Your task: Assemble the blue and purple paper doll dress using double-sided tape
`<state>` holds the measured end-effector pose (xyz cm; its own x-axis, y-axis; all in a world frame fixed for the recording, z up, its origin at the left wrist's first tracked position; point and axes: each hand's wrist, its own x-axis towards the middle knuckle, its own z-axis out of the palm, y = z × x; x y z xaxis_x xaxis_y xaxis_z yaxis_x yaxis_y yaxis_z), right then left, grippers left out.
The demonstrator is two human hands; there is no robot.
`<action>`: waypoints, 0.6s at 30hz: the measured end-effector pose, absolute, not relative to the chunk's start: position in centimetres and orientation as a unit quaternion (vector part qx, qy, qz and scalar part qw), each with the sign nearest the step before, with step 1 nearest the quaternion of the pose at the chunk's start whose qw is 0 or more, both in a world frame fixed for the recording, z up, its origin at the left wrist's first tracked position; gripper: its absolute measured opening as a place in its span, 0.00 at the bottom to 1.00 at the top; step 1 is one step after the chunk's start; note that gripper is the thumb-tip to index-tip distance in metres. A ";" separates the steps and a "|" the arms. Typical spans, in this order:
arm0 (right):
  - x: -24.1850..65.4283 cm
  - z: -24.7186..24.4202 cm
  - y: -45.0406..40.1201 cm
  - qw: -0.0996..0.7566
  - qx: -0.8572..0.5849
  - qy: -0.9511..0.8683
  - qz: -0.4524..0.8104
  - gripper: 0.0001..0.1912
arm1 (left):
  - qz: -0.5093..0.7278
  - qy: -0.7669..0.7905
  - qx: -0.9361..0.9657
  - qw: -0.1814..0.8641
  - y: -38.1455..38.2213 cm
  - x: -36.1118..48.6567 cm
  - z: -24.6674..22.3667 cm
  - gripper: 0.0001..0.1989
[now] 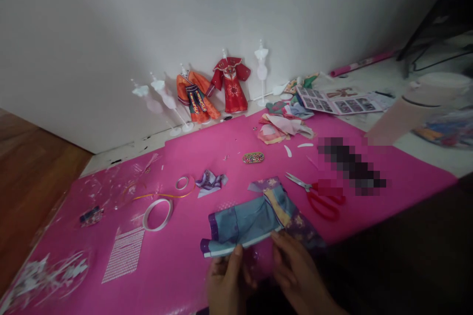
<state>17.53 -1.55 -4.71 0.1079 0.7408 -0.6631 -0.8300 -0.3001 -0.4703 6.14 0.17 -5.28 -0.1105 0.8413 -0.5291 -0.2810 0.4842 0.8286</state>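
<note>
Nearest the camera, the left hand point(227, 280) and the right hand point(295, 270) meet at the near edge of a small blue doll robe point(247, 221) lying flat on the pink mat point(388, 177) that covers the tabletop. The left thumb presses on the robe's lower hem and the right fingers point(277, 238) pinch the hem just beside it, so both hands grip the paper-thin garment. The robe lies directly beyond the fingers, its long axis running left to right, with purple-trimmed sleeve ends to the left and a yellow-striped collar with purple floral panel to the right. Both hands are about equally near.

Red-handled scissors point(318, 194) lie just right of the robe, blades pointing left. A white tape ring point(158, 214) and a sheet of stick-on gems point(123, 254) lie to the left. Against the wall stand a red doll dress point(231, 83), an orange doll dress point(195, 96) and bare white mannequin stands point(261, 71).
</note>
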 end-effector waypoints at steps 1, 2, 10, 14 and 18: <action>17.6 -4.7 -1.6 0.592 -0.455 0.056 0.663 0.30 | 0.451 0.595 0.236 0.622 0.2 6.1 -5.3 0.23; 17.6 -4.7 -1.6 0.594 -0.454 0.060 0.662 0.30 | 0.455 0.592 0.236 0.622 0.2 6.1 -5.4 0.23; 18.1 -5.2 -1.8 0.604 -0.434 0.071 0.665 0.27 | 0.469 0.577 0.233 0.627 0.1 6.1 -6.1 0.22; 18.2 -5.2 -1.7 0.604 -0.429 0.101 0.664 0.23 | 0.479 0.571 0.226 0.627 0.0 6.2 -6.0 0.21; 18.3 -5.1 -1.5 0.601 -0.431 0.134 0.659 0.22 | 0.480 0.575 0.224 0.624 -0.1 6.3 -5.8 0.21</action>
<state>18.34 -1.49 -5.10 0.0947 0.6767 -0.7301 -0.9083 -0.2414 -0.3416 6.30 -0.07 -5.78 -0.1217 0.8560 -0.5025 -0.3421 0.4390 0.8308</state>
